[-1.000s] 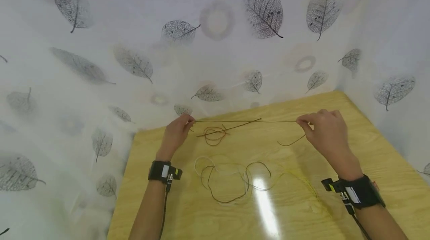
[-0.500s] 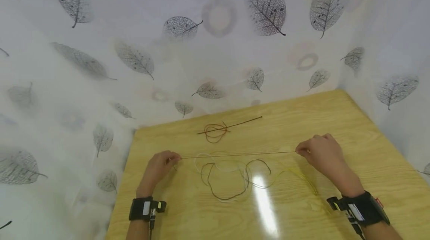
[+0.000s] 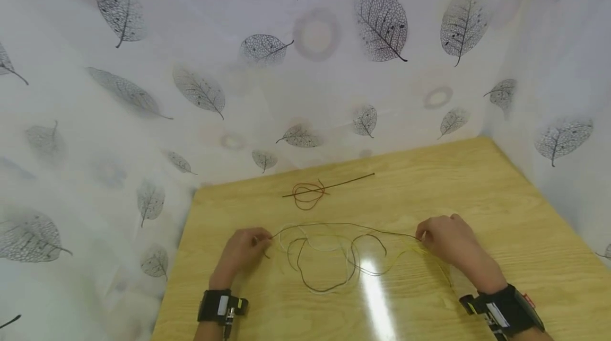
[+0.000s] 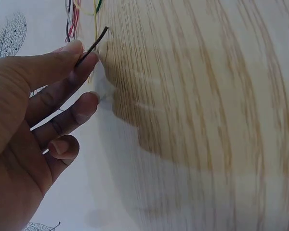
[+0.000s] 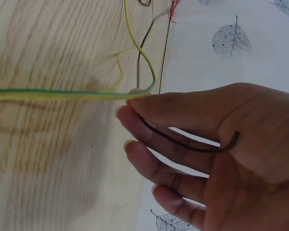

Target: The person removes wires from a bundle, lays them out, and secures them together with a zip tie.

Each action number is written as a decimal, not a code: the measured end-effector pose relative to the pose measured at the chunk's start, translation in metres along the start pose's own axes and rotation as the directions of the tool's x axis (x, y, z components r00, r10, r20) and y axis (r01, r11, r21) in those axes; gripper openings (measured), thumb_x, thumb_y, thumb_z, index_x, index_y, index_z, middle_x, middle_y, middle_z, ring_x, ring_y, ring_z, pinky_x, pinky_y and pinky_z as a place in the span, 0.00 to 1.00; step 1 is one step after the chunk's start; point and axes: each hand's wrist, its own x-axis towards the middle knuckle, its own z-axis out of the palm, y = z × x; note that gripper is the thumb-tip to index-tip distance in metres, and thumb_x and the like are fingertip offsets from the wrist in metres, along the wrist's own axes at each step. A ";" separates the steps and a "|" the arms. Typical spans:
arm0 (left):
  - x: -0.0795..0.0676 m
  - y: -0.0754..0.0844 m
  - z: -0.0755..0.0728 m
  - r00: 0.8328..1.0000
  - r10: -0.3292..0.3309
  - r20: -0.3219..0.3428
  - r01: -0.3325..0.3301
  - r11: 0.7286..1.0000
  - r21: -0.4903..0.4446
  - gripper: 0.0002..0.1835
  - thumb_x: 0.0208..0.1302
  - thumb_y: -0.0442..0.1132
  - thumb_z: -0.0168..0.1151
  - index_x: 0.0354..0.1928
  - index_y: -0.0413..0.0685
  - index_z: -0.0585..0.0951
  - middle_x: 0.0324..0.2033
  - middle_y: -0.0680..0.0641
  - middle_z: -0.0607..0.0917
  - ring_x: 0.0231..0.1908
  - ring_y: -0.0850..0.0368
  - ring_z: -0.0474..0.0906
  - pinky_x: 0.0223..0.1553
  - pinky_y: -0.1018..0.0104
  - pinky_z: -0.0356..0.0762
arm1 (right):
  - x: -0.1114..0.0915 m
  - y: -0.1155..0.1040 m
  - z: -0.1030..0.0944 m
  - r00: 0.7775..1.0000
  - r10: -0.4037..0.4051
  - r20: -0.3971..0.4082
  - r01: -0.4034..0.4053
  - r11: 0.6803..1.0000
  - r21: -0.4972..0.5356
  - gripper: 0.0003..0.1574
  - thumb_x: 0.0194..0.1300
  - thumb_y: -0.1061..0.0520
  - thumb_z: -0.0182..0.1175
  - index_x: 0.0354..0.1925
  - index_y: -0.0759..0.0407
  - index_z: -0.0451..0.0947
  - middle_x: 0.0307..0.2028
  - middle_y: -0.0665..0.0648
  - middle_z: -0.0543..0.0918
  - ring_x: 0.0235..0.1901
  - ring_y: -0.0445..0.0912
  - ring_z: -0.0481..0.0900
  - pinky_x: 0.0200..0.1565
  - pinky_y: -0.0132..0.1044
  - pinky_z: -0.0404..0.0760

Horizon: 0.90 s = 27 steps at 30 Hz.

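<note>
A thin dark wire (image 3: 350, 224) runs between my two hands, slack and bowed toward the far side. My left hand (image 3: 241, 253) pinches it near one end between thumb and forefinger; in the left wrist view a short stub of the dark wire (image 4: 97, 41) sticks out past the fingertips. My right hand (image 3: 451, 245) pinches the other end, and its free tail (image 5: 183, 147) curves across the fingers in the right wrist view. Loose white, yellow and dark wires (image 3: 324, 289) lie looped beneath. A green and yellow wire (image 5: 62, 94) passes right at the right thumb tip.
Farther back on the wooden table (image 3: 429, 182) lie a red wire coil (image 3: 307, 209) and a straight dark wire (image 3: 350, 180) crossing it. A white cloth (image 3: 267, 81) printed with leaves stands behind and around the table.
Both hands have come down from the back of the table toward me, carrying the dark wire over the loose loops. The wire was stretched straight and now sags in a curve.
</note>
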 end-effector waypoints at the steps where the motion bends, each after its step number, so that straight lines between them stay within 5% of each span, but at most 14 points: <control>1: 0.001 0.001 0.001 1.000 0.001 0.001 -0.001 1.000 0.003 0.05 0.60 0.43 0.69 0.38 0.59 0.87 0.33 0.62 0.87 0.28 0.66 0.77 0.30 0.65 0.78 | 0.000 -0.001 0.001 1.000 -0.001 0.007 0.001 1.000 0.001 0.13 0.55 0.66 0.64 0.35 0.50 0.87 0.27 0.47 0.87 0.29 0.48 0.83 0.45 0.63 0.71; 10: 0.004 0.006 0.002 0.998 -0.008 0.055 0.009 1.000 -0.008 0.06 0.57 0.47 0.71 0.36 0.61 0.86 0.28 0.64 0.83 0.27 0.66 0.77 0.30 0.66 0.78 | 0.002 -0.008 0.003 0.998 0.011 0.065 -0.010 1.000 -0.010 0.19 0.52 0.69 0.58 0.39 0.52 0.86 0.12 0.42 0.73 0.16 0.40 0.60 0.38 0.51 0.70; 17: 0.020 0.018 -0.005 0.998 0.026 0.058 -0.026 1.000 0.005 0.10 0.62 0.49 0.66 0.43 0.58 0.86 0.37 0.59 0.84 0.33 0.62 0.78 0.32 0.63 0.78 | 0.008 -0.012 -0.002 0.998 -0.058 -0.035 0.057 0.998 -0.016 0.13 0.52 0.66 0.65 0.34 0.50 0.86 0.24 0.45 0.84 0.26 0.42 0.80 0.38 0.53 0.74; 21: 0.041 0.032 -0.015 0.997 0.062 0.055 -0.063 0.998 0.020 0.13 0.64 0.49 0.65 0.47 0.54 0.85 0.42 0.56 0.83 0.34 0.59 0.77 0.31 0.64 0.76 | 0.015 -0.016 -0.011 0.988 -0.110 -0.104 0.108 0.994 -0.031 0.09 0.52 0.63 0.69 0.32 0.51 0.86 0.22 0.44 0.84 0.25 0.42 0.80 0.35 0.51 0.75; 27: 0.098 0.060 -0.022 0.982 0.146 0.117 -0.156 0.985 0.077 0.12 0.66 0.45 0.63 0.48 0.49 0.84 0.43 0.52 0.85 0.38 0.55 0.80 0.40 0.58 0.80 | 0.033 -0.025 -0.024 0.966 -0.177 -0.187 0.170 0.984 -0.051 0.06 0.52 0.60 0.72 0.31 0.51 0.87 0.23 0.46 0.86 0.23 0.41 0.81 0.33 0.47 0.77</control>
